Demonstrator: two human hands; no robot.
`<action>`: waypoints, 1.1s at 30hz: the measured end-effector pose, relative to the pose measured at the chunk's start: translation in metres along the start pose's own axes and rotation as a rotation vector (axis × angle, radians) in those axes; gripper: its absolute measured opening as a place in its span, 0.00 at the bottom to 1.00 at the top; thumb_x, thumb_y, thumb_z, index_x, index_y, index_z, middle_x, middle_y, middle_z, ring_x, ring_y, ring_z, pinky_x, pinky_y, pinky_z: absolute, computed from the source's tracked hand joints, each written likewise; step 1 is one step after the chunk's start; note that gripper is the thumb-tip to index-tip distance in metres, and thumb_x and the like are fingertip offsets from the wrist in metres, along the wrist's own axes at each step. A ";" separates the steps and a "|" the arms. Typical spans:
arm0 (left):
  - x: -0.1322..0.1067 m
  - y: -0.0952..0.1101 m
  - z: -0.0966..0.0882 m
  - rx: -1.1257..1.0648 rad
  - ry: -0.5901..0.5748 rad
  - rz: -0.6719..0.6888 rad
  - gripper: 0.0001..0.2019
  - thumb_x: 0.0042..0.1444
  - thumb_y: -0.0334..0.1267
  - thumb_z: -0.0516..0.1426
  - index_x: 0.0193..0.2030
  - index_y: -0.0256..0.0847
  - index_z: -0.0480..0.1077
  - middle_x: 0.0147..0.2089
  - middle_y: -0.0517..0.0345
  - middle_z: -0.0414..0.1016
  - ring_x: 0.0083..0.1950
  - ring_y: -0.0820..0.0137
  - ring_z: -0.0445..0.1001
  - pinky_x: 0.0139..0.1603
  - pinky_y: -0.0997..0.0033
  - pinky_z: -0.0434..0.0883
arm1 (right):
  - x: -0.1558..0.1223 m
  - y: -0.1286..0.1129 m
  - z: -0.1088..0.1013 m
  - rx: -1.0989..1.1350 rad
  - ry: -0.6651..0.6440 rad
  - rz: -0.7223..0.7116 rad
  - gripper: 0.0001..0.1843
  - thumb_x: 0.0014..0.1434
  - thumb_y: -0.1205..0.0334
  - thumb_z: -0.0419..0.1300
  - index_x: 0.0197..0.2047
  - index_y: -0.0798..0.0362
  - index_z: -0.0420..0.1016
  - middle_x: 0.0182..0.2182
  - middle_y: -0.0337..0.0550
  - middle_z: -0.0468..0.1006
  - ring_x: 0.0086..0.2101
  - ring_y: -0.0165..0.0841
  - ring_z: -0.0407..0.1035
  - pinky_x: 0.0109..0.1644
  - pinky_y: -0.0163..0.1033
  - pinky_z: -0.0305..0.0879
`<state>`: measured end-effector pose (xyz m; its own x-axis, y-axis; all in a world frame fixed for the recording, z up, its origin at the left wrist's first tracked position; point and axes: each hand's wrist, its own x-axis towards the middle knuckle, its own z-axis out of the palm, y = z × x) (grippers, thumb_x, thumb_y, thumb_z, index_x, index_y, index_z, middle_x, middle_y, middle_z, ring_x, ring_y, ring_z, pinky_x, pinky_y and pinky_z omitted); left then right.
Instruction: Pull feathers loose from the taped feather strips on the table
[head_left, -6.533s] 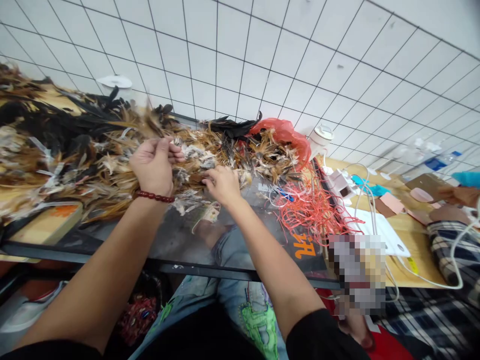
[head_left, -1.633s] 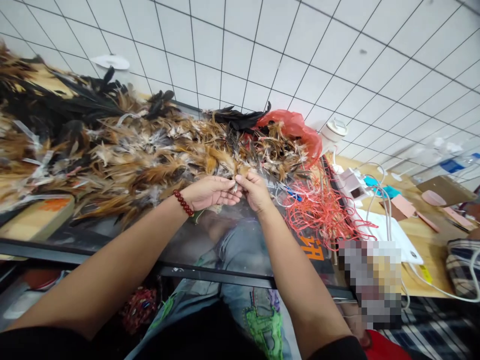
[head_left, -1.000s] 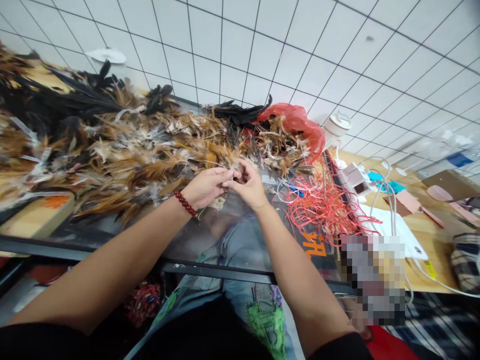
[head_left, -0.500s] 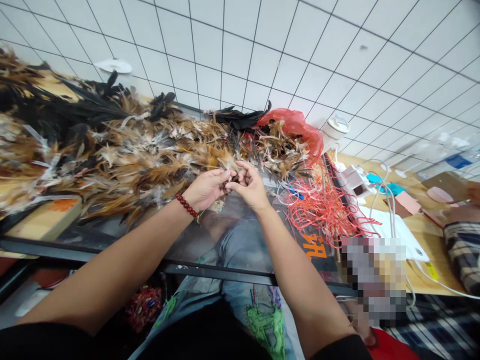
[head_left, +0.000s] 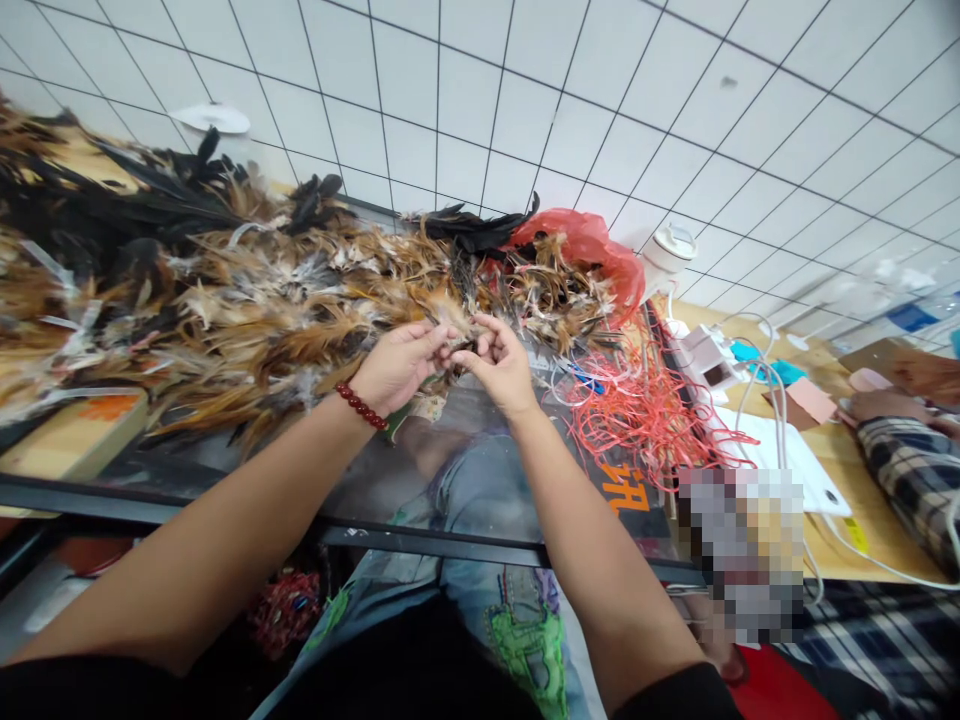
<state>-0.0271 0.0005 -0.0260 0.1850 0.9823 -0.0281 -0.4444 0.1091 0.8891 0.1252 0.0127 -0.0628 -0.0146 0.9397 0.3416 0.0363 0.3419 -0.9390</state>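
Observation:
My left hand (head_left: pixel 405 362), with a red bead bracelet (head_left: pixel 362 406) at the wrist, is closed in a pinch at the near edge of the feather pile. Facing it, my right hand (head_left: pixel 501 368) has thumb and fingers curled in, its fingertips close to those of the left. A small tuft of pale brown feathers (head_left: pixel 450 318) shows at the fingertips and appears held between both hands; its lower end is hidden by the fingers. Just beyond lies a wide heap of brown and black feathers (head_left: pixel 300 310). Under my hands is a dark glossy tabletop (head_left: pixel 375 480).
Right of my hands lies a tangle of red string (head_left: pixel 630 415). Behind it are a red plastic bag (head_left: pixel 581 240) and a white canister (head_left: pixel 670 255). Farther right are a white power strip (head_left: pixel 795 465), cables and another person's plaid sleeve (head_left: pixel 911 470). An open tray (head_left: pixel 75 440) sits left.
My hands stay together at nearly the same spot, with more of the feather tuft showing at the fingertips. The view has shifted slightly. The other person's arm has moved inward at the right.

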 end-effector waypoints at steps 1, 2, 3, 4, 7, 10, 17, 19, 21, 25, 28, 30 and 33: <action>0.001 0.004 0.000 0.025 0.057 0.085 0.08 0.49 0.37 0.66 0.30 0.34 0.75 0.27 0.56 0.72 0.28 0.76 0.70 0.32 0.74 0.69 | 0.001 0.001 -0.002 -0.060 0.065 -0.021 0.26 0.47 0.53 0.68 0.50 0.49 0.72 0.28 0.34 0.64 0.28 0.27 0.58 0.35 0.34 0.61; 0.002 0.007 -0.001 0.054 0.129 0.169 0.07 0.50 0.37 0.65 0.29 0.34 0.74 0.27 0.56 0.73 0.27 0.77 0.69 0.31 0.75 0.69 | 0.001 0.002 -0.004 -0.135 0.137 -0.044 0.21 0.50 0.54 0.66 0.48 0.50 0.73 0.30 0.36 0.66 0.30 0.28 0.60 0.37 0.35 0.62; 0.003 0.009 -0.002 0.084 0.209 0.248 0.07 0.51 0.37 0.64 0.28 0.34 0.74 0.27 0.57 0.73 0.26 0.77 0.69 0.30 0.76 0.68 | 0.002 0.003 -0.006 -0.222 0.200 -0.067 0.17 0.53 0.55 0.63 0.46 0.50 0.75 0.31 0.38 0.68 0.31 0.29 0.62 0.39 0.36 0.63; 0.004 0.011 -0.004 0.111 0.291 0.316 0.08 0.52 0.37 0.63 0.28 0.35 0.73 0.27 0.57 0.73 0.25 0.78 0.68 0.29 0.77 0.68 | 0.002 0.003 -0.007 -0.315 0.238 -0.088 0.13 0.55 0.57 0.61 0.43 0.51 0.76 0.33 0.39 0.69 0.33 0.30 0.63 0.42 0.37 0.63; 0.008 0.010 -0.007 0.159 0.462 0.428 0.07 0.53 0.37 0.62 0.29 0.35 0.73 0.26 0.60 0.72 0.23 0.80 0.66 0.26 0.79 0.66 | 0.001 0.000 -0.008 -0.587 0.199 -0.124 0.09 0.59 0.61 0.57 0.39 0.51 0.78 0.34 0.42 0.72 0.39 0.34 0.66 0.49 0.40 0.61; 0.010 0.006 -0.008 0.168 0.482 0.438 0.07 0.53 0.38 0.61 0.29 0.36 0.72 0.26 0.61 0.71 0.21 0.81 0.65 0.23 0.80 0.65 | -0.003 -0.007 -0.004 -0.822 0.070 -0.163 0.12 0.61 0.66 0.54 0.39 0.49 0.79 0.37 0.44 0.73 0.44 0.37 0.64 0.51 0.42 0.58; 0.009 0.002 -0.006 0.179 0.441 0.433 0.07 0.53 0.36 0.61 0.28 0.35 0.73 0.26 0.60 0.71 0.22 0.81 0.65 0.23 0.80 0.65 | -0.007 -0.013 -0.002 -0.923 -0.058 -0.165 0.11 0.60 0.63 0.55 0.41 0.46 0.79 0.41 0.45 0.73 0.47 0.40 0.61 0.52 0.45 0.55; 0.009 0.002 -0.005 0.167 0.419 0.410 0.07 0.53 0.36 0.61 0.27 0.35 0.72 0.26 0.60 0.71 0.22 0.80 0.65 0.24 0.79 0.66 | -0.004 -0.008 -0.004 -0.729 0.055 -0.138 0.11 0.61 0.60 0.53 0.39 0.49 0.77 0.40 0.45 0.74 0.46 0.38 0.63 0.53 0.44 0.57; 0.008 0.002 -0.004 0.163 0.382 0.381 0.07 0.52 0.37 0.62 0.28 0.34 0.73 0.26 0.59 0.72 0.23 0.80 0.66 0.24 0.79 0.67 | 0.001 -0.002 -0.007 -0.439 0.168 -0.077 0.11 0.61 0.58 0.53 0.39 0.52 0.76 0.38 0.44 0.76 0.42 0.35 0.67 0.50 0.41 0.62; 0.001 0.000 0.004 0.221 0.311 0.323 0.08 0.51 0.37 0.62 0.28 0.33 0.75 0.28 0.56 0.74 0.24 0.78 0.68 0.24 0.79 0.68 | 0.008 0.005 -0.007 0.069 0.252 0.098 0.15 0.53 0.50 0.61 0.37 0.54 0.74 0.31 0.40 0.77 0.29 0.28 0.67 0.37 0.36 0.66; -0.006 -0.001 0.010 0.241 0.265 0.219 0.09 0.50 0.39 0.63 0.28 0.33 0.75 0.30 0.54 0.76 0.26 0.75 0.72 0.26 0.76 0.71 | 0.007 0.001 -0.003 0.180 0.251 0.073 0.16 0.47 0.51 0.66 0.35 0.54 0.75 0.28 0.38 0.77 0.27 0.26 0.67 0.35 0.34 0.67; -0.010 -0.001 0.012 0.216 0.218 0.088 0.09 0.50 0.38 0.63 0.29 0.32 0.74 0.31 0.52 0.77 0.28 0.74 0.74 0.27 0.76 0.72 | 0.005 -0.003 0.000 0.165 0.243 0.009 0.14 0.46 0.53 0.67 0.34 0.54 0.76 0.28 0.37 0.77 0.28 0.26 0.68 0.37 0.34 0.67; -0.012 0.001 0.013 0.157 0.160 -0.103 0.08 0.50 0.36 0.64 0.29 0.31 0.74 0.30 0.50 0.78 0.27 0.73 0.75 0.28 0.76 0.73 | 0.001 -0.007 0.004 0.107 0.231 -0.048 0.12 0.47 0.56 0.68 0.32 0.54 0.76 0.27 0.37 0.78 0.28 0.26 0.69 0.38 0.34 0.68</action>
<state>-0.0184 -0.0135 -0.0187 0.0755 0.9803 -0.1827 -0.2861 0.1968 0.9378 0.1214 0.0114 -0.0558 0.2149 0.9022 0.3739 -0.0652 0.3952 -0.9163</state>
